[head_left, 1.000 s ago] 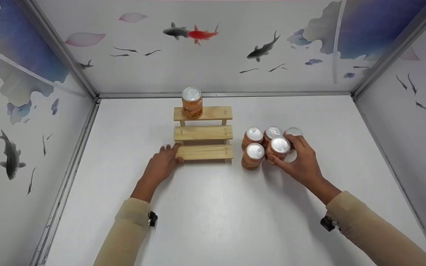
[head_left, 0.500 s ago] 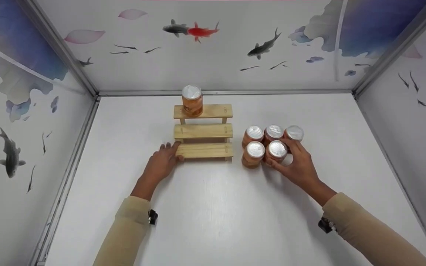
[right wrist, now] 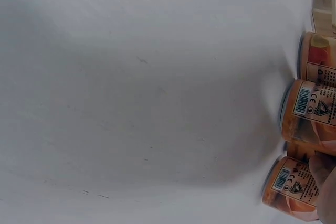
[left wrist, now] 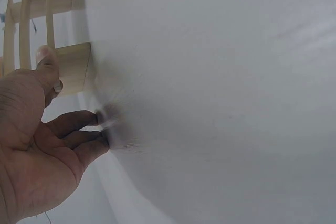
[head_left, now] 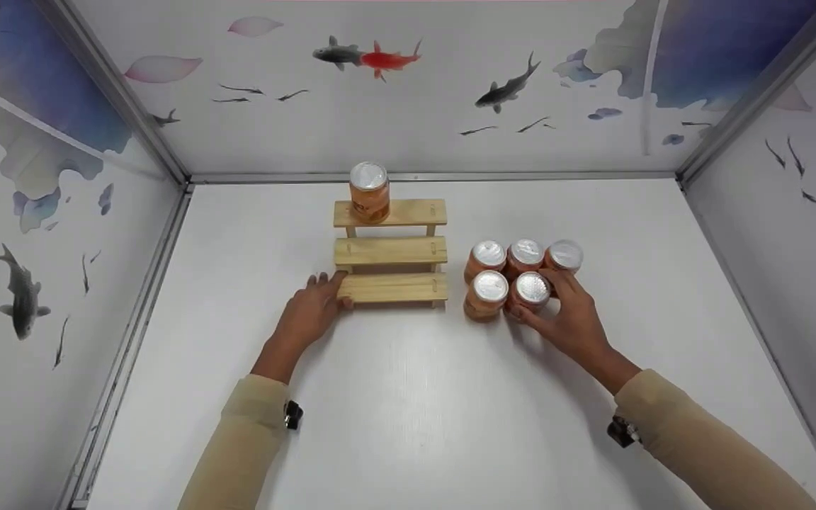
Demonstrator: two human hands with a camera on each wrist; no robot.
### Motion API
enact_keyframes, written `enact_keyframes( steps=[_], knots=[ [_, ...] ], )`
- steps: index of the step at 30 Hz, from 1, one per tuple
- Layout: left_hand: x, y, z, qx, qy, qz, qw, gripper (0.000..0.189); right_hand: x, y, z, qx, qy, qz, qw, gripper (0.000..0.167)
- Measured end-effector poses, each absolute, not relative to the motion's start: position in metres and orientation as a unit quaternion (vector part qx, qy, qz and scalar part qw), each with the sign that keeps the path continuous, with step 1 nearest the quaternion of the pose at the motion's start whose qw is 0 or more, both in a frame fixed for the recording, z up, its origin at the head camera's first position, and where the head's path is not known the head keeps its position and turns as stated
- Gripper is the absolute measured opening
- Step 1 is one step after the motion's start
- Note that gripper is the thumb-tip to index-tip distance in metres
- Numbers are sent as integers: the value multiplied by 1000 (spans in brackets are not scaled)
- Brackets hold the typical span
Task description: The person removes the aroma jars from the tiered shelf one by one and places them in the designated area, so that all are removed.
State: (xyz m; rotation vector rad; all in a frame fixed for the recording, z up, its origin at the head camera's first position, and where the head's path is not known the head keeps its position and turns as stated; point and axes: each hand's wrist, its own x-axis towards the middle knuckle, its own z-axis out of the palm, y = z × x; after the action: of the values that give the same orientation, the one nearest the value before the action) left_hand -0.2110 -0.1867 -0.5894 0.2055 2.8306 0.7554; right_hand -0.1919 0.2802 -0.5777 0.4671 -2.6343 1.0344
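My left hand holds the left end of the lowest step of a three-step wooden shelf; the left wrist view shows thumb and forefinger at the step's end and other fingertips on the table. My right hand grips an orange can with a silver top, thumb on its near side and fingers round the far right side. That can stands upright at the front right of a group of similar cans. Most of the right hand lies outside the right wrist view.
Another orange can stands on the top step, at its left. Beside the held can are a front can and three back cans. Printed walls enclose the white table at the back and sides.
My right hand has moved slightly left and down with the can, which now stands level with its neighbours in the front row. The left hand keeps its place on the shelf.
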Motion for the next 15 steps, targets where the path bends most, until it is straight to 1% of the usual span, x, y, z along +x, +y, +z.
enact_keyframes(
  steps=[7, 15],
  knots=[
    [-211, -186, -590, 64, 957, 262, 111, 69, -193, 281, -578, 163, -909, 359, 134, 73],
    [-211, -185, -589, 56, 957, 262, 111, 66, -194, 281, -580, 160, -908, 362, 136, 72]
  ],
)
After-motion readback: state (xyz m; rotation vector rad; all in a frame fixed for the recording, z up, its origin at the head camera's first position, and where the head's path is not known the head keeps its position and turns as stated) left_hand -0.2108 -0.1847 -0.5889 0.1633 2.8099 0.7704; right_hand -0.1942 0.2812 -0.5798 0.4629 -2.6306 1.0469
